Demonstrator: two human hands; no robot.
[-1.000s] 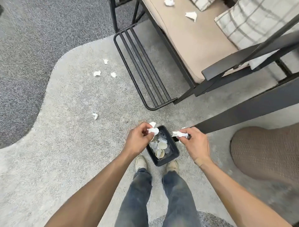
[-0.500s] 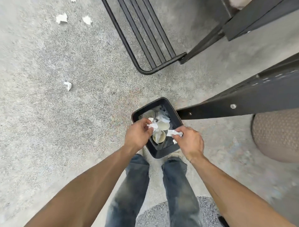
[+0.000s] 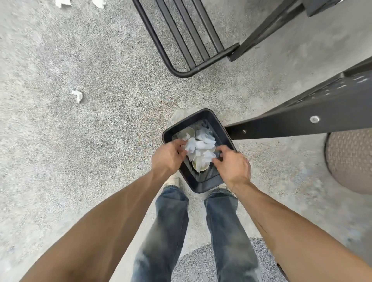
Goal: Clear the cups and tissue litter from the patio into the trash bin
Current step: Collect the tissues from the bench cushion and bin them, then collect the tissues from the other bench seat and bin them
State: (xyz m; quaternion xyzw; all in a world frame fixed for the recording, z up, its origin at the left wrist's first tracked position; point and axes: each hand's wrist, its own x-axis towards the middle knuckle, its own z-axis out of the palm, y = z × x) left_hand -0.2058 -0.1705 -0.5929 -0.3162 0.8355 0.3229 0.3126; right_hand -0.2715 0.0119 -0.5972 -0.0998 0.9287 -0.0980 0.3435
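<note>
White tissue (image 3: 201, 147) lies heaped on cups (image 3: 186, 132) inside the trash bin (image 3: 207, 184); my left hand (image 3: 168, 157) and right hand (image 3: 231, 166) hover above, fingers loose, holding nothing. Light scraps could blow out.

One black trash bin (image 3: 209, 184) stands on the floor. Inside it, two paper cups (image 3: 186, 133) show among a heap of white tissues (image 3: 202, 148) too crumpled to count. Left of the bin, one tissue scrap (image 3: 77, 95) lies alone, and two more scraps (image 3: 62, 2) sit farther off at the picture's top edge.
</note>
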